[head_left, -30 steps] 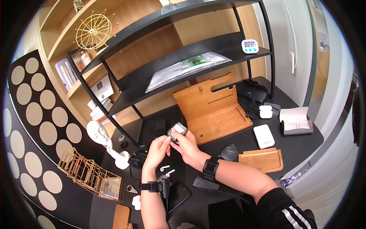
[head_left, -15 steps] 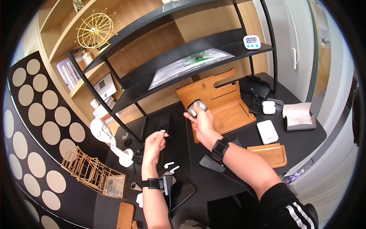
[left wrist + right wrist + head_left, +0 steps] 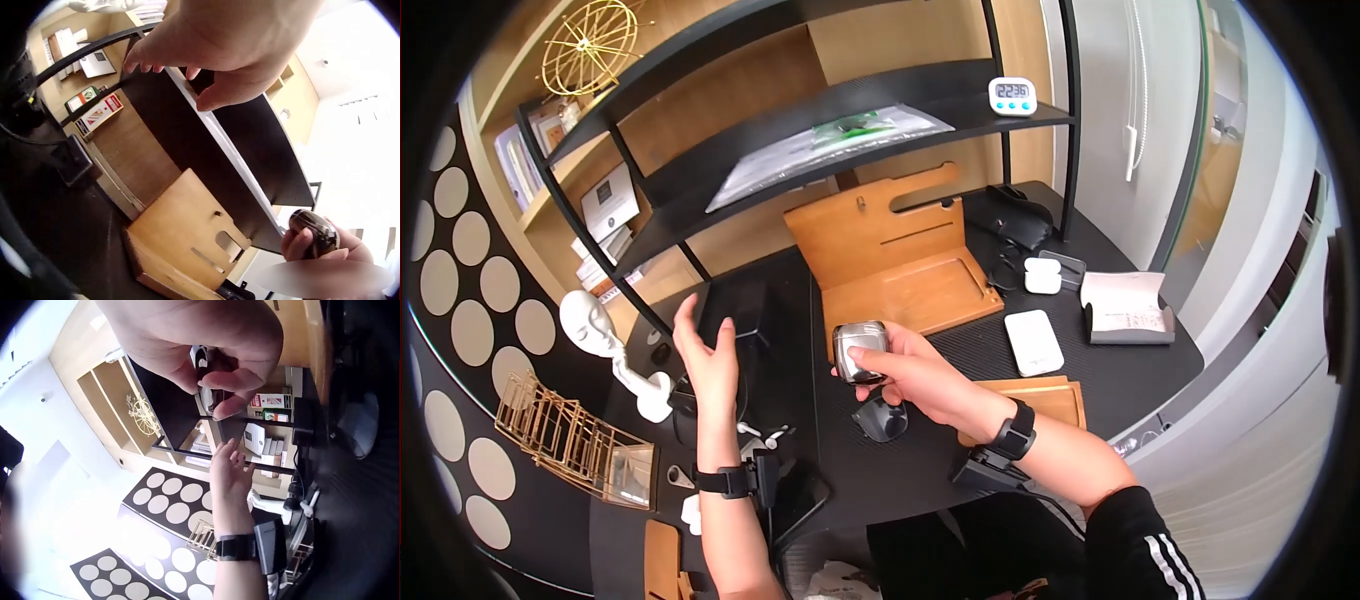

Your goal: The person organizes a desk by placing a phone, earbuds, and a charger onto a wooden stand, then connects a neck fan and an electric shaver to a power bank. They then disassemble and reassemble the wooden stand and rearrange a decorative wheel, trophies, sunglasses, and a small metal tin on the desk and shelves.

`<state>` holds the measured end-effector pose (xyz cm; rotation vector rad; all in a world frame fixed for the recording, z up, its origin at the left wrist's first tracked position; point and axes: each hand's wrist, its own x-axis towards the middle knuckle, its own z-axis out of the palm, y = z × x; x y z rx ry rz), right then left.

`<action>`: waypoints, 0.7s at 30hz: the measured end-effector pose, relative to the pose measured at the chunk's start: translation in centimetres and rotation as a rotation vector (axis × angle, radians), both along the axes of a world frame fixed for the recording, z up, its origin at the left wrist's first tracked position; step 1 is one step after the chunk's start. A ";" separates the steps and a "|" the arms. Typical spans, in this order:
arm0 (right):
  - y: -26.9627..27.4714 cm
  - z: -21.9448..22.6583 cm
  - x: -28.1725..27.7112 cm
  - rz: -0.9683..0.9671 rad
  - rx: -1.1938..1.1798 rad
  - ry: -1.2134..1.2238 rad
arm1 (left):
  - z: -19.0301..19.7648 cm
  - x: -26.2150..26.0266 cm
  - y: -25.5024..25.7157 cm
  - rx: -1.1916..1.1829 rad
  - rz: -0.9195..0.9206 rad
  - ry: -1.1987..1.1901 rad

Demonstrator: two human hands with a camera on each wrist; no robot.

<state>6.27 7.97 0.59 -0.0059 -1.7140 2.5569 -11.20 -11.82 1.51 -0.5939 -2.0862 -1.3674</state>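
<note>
In the head view the right hand grips a small shiny metallic case, thumb across its front, above the dark mouse-shaped object. The left hand is raised over the desk's left part, fingers spread, holding nothing. Seen in the left wrist view, the left hand has parted fingers and the glossy case is in the other hand. From the right wrist, the right hand's fingers curl round the case, partly hiding it. Two white earbuds lie on the desk below the left hand.
A wooden stand is at the desk's back centre. Right of it are a white case, a white slab and an opened box. A white head figure stands left, beneath a black shelf.
The hands were together at the case, then parted. The right hand carried the case away and now holds it lower, front showing. The left hand's fingers have spread. The head view has shifted.
</note>
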 end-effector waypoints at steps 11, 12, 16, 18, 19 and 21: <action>0.3 -2.2 0.2 0.006 0.041 0.193 | 2.8 8.7 4.0 -0.161 -0.782 -0.443; 0.4 -2.2 0.1 0.015 0.056 0.221 | 3.1 9.0 4.1 -0.116 -0.834 -0.545; 0.6 -2.8 -0.3 -0.019 -0.004 0.249 | 2.8 9.2 4.4 -0.272 -0.875 -0.368; 0.8 -3.3 -0.6 -0.037 0.004 0.256 | 2.5 9.9 5.1 -0.272 -0.840 -0.300; 0.9 -3.6 -0.7 -0.049 0.012 0.266 | 2.4 10.2 5.5 -0.272 -0.798 -0.229; 1.1 -3.9 -0.9 -0.054 -0.079 0.260 | 2.3 10.9 5.9 -0.351 -0.709 -0.112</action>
